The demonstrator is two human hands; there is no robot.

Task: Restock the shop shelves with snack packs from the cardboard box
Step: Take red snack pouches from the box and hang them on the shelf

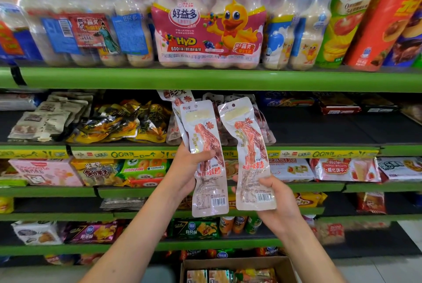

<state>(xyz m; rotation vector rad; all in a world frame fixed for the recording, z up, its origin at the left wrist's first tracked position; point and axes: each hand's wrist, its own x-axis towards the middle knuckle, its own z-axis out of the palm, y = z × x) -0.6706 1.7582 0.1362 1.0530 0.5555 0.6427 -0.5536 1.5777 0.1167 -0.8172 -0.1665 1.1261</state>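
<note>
Left hand (190, 168) grips one long clear snack pack with red print (206, 159); right hand (277, 200) grips its twin (250, 155); both upright before the green-edged shelf (137, 77); brown cardboard box (237, 262) below.

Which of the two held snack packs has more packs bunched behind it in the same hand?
The pack in the left hand, the left pack: more packs fan out behind it. The right hand holds its pack alone.

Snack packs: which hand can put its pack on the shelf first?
Probably left. The left hand holds its snack pack right before the matching pile; the right hand's pack sits lower, farther right.
</note>
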